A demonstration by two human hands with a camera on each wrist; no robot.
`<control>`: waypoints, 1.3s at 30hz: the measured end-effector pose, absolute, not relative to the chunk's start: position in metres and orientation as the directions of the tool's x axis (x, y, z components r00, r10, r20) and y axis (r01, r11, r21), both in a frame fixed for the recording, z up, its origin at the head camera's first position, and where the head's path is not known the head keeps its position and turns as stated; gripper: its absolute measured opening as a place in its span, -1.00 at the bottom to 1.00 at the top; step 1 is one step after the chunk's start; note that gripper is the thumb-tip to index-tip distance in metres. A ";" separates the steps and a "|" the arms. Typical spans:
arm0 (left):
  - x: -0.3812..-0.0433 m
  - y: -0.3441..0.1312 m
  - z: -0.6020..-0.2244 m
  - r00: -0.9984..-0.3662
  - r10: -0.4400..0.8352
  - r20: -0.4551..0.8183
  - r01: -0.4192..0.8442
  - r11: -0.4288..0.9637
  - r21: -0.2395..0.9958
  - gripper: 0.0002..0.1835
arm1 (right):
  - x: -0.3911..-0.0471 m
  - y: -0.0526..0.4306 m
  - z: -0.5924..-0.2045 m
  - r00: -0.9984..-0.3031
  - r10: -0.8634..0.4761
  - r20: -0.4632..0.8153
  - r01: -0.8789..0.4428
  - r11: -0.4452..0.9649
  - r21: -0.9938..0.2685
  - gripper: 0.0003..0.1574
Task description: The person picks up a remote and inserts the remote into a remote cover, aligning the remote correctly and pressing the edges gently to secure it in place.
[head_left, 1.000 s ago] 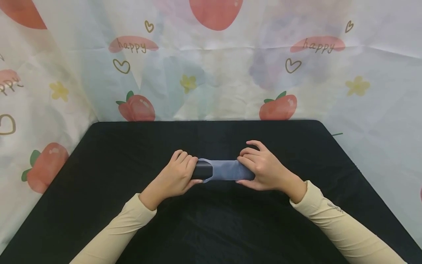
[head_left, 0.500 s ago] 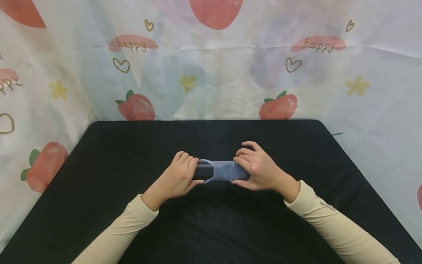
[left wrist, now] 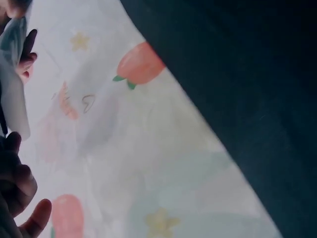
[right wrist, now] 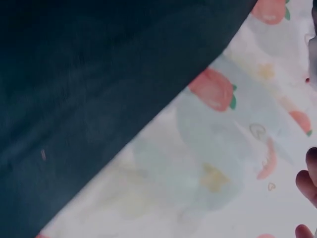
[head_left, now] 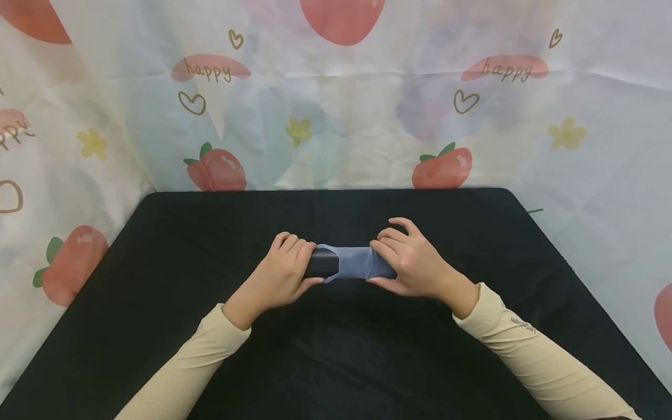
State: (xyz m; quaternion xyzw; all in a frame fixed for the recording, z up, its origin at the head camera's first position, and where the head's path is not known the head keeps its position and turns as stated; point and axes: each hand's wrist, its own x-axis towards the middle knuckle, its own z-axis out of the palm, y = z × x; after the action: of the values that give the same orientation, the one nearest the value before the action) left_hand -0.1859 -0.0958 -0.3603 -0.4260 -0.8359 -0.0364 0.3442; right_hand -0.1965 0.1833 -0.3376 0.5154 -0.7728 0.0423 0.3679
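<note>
My left hand (head_left: 280, 271) grips the left end of a smooth black block-like item (head_left: 322, 265), its thumb below and fingers above. A blue-grey fabric sleeve (head_left: 353, 262) wraps the right part of that item, with a curved open edge near my left fingertips. On the right, my right hand (head_left: 415, 259) pinches the sleeve, one finger raised. Wrinkles show in the cloth by its fingertips, and the hand hides the far end. In the left wrist view, fingers (left wrist: 25, 186) and a pale edge of the held item (left wrist: 16, 106) show. Only fingertips (right wrist: 307, 181) appear at the right wrist view's edge.
A black-covered table (head_left: 336, 356) lies beneath both hands. Behind it and at the sides hangs a pale curtain (head_left: 346, 116) printed with red fruit, flowers and hearts.
My right hand has shifted left along the item, closer to my left hand, and the sleeve has wrinkled there. Both hands and the item then rose slightly in the head view.
</note>
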 end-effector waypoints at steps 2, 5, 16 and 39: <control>-0.186 -0.096 -0.353 -0.399 0.690 0.603 0.718 0.644 -0.262 -0.41 | -0.198 0.185 -0.332 -0.188 -0.765 0.616 -0.810 0.475 0.343 -0.39; -0.184 -0.099 -0.341 -0.392 0.704 0.592 0.717 0.637 -0.283 -0.46 | -0.197 0.189 -0.327 -0.160 -0.761 0.628 -0.799 0.474 0.370 -0.34; -0.188 -0.092 -0.313 -0.267 0.872 0.411 0.828 0.426 -0.366 -0.88 | -0.188 0.202 -0.324 -0.087 -0.842 0.532 -0.812 0.370 0.452 -0.42; -0.195 -0.093 -0.308 -0.017 0.913 0.407 0.780 0.267 -0.566 -0.85 | -0.183 0.208 -0.317 -0.010 -0.800 0.599 -0.840 0.333 0.429 -0.44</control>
State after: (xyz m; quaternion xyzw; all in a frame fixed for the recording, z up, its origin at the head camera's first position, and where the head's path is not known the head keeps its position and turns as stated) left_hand -0.1953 -0.0932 -0.3082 -0.5985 -0.7073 0.0910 0.3649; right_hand -0.1828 0.2081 -0.3169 0.5772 -0.7103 0.0245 0.4021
